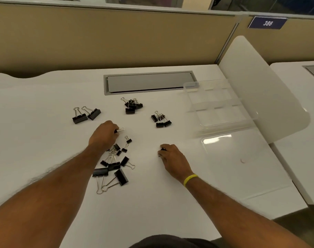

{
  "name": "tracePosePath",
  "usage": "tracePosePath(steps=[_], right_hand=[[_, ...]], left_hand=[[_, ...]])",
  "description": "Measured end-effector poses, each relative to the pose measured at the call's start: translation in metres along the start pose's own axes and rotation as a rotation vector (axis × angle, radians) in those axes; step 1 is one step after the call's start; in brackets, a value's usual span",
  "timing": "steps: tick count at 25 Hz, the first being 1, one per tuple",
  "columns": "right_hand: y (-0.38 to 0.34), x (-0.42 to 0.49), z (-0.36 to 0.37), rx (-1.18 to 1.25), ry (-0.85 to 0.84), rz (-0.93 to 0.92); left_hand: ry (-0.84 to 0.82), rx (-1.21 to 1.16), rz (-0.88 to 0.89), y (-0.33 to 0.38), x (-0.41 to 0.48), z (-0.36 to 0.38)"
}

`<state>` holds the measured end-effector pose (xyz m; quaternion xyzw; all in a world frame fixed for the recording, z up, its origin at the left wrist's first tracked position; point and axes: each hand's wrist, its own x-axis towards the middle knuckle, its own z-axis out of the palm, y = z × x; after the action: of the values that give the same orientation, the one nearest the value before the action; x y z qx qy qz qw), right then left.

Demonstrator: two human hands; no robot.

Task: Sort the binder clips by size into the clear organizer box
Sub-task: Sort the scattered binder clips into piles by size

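Left hand [103, 135] curls round a binder clip [120, 130], of which only the wire handle shows; right hand [172, 156] pinches what appears to be a small clip [163, 149]; loose pile [115, 165] lies beside the left wrist; large pair [85, 114], far cluster [132, 105] and right cluster [160, 119] lie beyond; clear organizer box [218, 106] stands at the desk [45, 104] right edge.

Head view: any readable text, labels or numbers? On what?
"386": white digits on the dark blue sign on the tan partition, top right; last digit slightly soft.
No print shows on the binder clips, clear organizer box or yellow wristband.
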<state>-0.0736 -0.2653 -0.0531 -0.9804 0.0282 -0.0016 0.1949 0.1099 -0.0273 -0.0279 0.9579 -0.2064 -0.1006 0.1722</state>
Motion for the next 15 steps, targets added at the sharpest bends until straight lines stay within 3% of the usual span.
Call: tracePosePath(steps=[7, 15], right_hand=[[-0.007, -0.043, 0.002, 0.068, 0.057, 0.010], [-0.013, -0.074, -0.001, 0.197, 0.004, -0.018]], left_hand=[[-0.006, -0.089, 0.258, 0.093, -0.047, 0.021], [-0.070, -0.137, 0.222, 0.144, -0.060, 0.069]])
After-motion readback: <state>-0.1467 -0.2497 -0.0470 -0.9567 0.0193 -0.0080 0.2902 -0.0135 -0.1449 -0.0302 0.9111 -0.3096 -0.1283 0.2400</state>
